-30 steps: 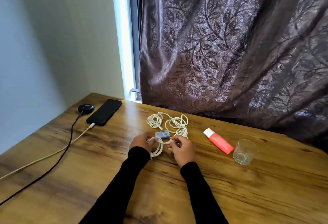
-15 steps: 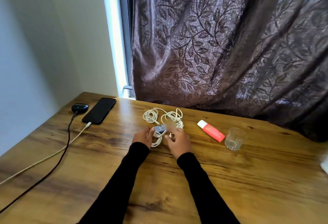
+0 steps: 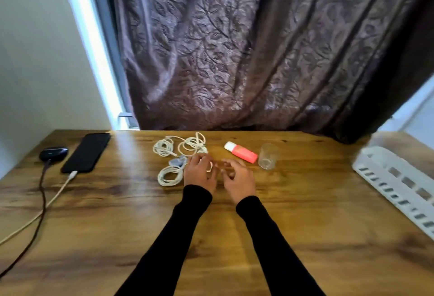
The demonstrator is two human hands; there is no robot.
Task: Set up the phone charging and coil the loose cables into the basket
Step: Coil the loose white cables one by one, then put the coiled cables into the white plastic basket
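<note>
Two hands: both over the wooden table (image 3: 305, 237), mid-frame, black sleeves (head view, some blur)
left hand (image 3: 199, 173): fingers curled, something small and pale at its fingertips, just right of the coiled cable; cannot tell what it is or whether it is pinched
right hand (image 3: 238, 179): fingers loosely bent, nothing in it, grip released, just beside the left hand
coiled cable (image 3: 169, 176): white, neat small coil flat on the table, left of the left hand, a bluish-grey plug block (image 3: 177, 161) at its far end
loose cables (image 3: 180, 146): white, untidy loops beyond the hands, near the curtain (image 3: 258, 49)
phone (image 3: 86, 152): dark, flat, far left of the table, white charging cable (image 3: 58, 190) plugged into its near end
earbud case (image 3: 53, 153): black, just left of the phone, dark cord (image 3: 41, 202) running off toward the near left edge
basket (image 3: 394, 178): white, slotted, right edge of the table, well apart from the cables
tube (image 3: 240, 152): pink with white cap, lying right of the loose cables
glass (image 3: 267, 156): clear, upright, just right of the tube
</note>
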